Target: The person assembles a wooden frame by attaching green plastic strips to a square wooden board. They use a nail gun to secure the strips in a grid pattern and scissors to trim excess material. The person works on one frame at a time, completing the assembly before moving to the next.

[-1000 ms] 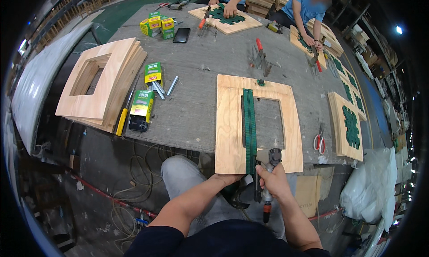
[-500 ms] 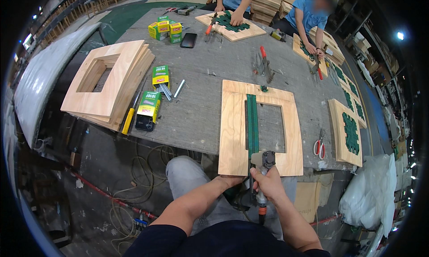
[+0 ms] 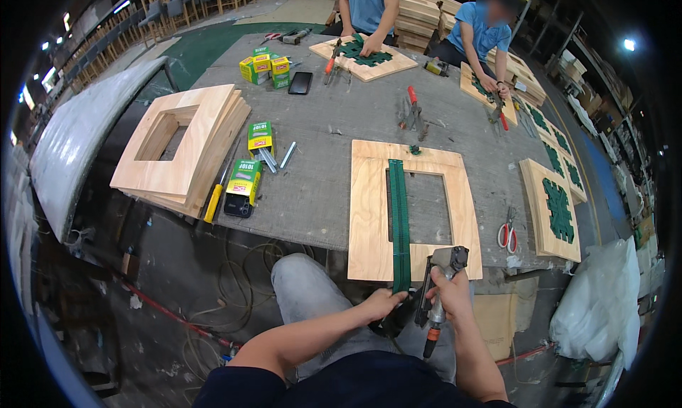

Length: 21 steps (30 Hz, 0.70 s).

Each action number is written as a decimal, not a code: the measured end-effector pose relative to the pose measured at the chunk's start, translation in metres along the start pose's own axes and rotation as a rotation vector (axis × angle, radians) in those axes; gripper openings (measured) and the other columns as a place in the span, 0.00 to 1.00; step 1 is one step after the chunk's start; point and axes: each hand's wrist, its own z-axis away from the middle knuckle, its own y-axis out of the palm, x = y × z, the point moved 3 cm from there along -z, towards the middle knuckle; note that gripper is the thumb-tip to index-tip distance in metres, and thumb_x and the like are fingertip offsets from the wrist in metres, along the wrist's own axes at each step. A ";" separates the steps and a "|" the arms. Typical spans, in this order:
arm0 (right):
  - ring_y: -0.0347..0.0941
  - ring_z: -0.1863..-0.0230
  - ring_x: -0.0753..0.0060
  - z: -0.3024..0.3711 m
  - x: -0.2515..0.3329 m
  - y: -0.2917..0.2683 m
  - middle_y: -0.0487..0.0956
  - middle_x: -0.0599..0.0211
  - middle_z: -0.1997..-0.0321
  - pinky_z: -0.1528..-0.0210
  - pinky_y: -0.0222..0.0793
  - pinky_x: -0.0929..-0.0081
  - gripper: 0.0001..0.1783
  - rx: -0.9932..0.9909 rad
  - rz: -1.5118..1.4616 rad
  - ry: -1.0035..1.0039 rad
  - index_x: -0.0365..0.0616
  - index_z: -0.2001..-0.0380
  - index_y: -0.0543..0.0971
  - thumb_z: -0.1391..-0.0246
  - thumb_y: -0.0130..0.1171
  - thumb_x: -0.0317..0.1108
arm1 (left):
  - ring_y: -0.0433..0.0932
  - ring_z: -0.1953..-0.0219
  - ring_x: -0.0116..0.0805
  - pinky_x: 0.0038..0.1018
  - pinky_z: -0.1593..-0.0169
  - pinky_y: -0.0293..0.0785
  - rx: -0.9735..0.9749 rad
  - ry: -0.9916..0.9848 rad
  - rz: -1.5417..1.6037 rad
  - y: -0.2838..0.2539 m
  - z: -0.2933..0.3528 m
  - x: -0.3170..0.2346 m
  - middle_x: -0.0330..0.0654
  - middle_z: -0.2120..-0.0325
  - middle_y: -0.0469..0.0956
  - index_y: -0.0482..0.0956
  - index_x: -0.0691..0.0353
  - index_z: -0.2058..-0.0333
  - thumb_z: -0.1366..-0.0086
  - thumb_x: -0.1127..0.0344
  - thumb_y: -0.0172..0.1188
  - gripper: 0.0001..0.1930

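Note:
A pale wooden frame (image 3: 368,216) with a rectangular opening lies flat at the table's near edge. Down the left side of its opening runs a green webbing strap (image 3: 398,209), which hangs past the frame's near edge. My left hand (image 3: 382,305) is closed on the strap's lower end, just off the frame. In my right hand (image 3: 452,294) is a pneumatic staple gun (image 3: 449,259), gripped by its handle. Its head is over the frame's near right part, to the right of the strap. A small green scrap (image 3: 415,150) lies on the frame's far rail.
Left are stacked wooden frames (image 3: 206,110), a yellow-handled screwdriver (image 3: 213,203) and staple boxes (image 3: 244,181). Red-handled pliers (image 3: 413,110) lie beyond my frame. Scissors (image 3: 507,236) and webbed frames (image 3: 547,223) are right. Two people in blue shirts (image 3: 469,35) work across the table (image 3: 312,173).
My left hand has come out from under the frame's near edge and now grips the strap's end. The staple gun has shifted right, away from the strap.

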 end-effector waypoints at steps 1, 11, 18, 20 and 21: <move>0.75 0.82 0.74 0.002 -0.002 -0.002 0.80 0.65 0.65 0.85 0.66 0.77 0.20 0.002 -0.010 0.012 0.41 0.49 0.70 0.36 0.66 0.36 | 0.80 0.63 0.30 0.29 0.57 0.76 0.022 -0.005 0.042 0.003 0.010 0.000 0.40 0.66 0.85 0.87 0.63 0.55 0.24 0.49 0.57 0.21; 0.75 0.82 0.74 0.005 0.003 0.007 0.79 0.66 0.67 0.84 0.67 0.78 0.21 0.148 -0.041 -0.033 0.39 0.48 0.71 0.36 0.67 0.38 | 0.81 0.67 0.26 0.27 0.66 0.80 -0.017 0.115 0.193 -0.066 0.010 -0.121 0.39 0.62 0.85 0.83 0.66 0.55 0.21 0.49 0.51 0.23; 0.75 0.82 0.76 -0.005 0.018 0.028 0.81 0.64 0.67 0.84 0.66 0.78 0.21 0.221 0.007 -0.044 0.36 0.49 0.71 0.36 0.66 0.37 | 0.76 0.74 0.27 0.27 0.75 0.71 -0.143 0.005 0.170 -0.096 -0.058 -0.143 0.41 0.61 0.87 0.81 0.67 0.54 0.20 0.50 0.49 0.23; 0.75 0.82 0.76 -0.010 0.023 0.033 0.81 0.64 0.67 0.84 0.66 0.78 0.21 0.246 0.025 -0.050 0.36 0.49 0.72 0.36 0.66 0.37 | 0.75 0.74 0.27 0.26 0.75 0.70 -0.137 -0.002 0.177 -0.097 -0.062 -0.140 0.41 0.60 0.87 0.81 0.67 0.54 0.20 0.50 0.49 0.23; 0.75 0.82 0.76 -0.011 0.023 0.034 0.81 0.64 0.67 0.84 0.66 0.78 0.20 0.258 0.036 -0.051 0.36 0.50 0.72 0.36 0.66 0.37 | 0.75 0.74 0.27 0.26 0.75 0.70 -0.128 -0.002 0.192 -0.097 -0.063 -0.138 0.41 0.60 0.87 0.81 0.66 0.54 0.20 0.50 0.49 0.23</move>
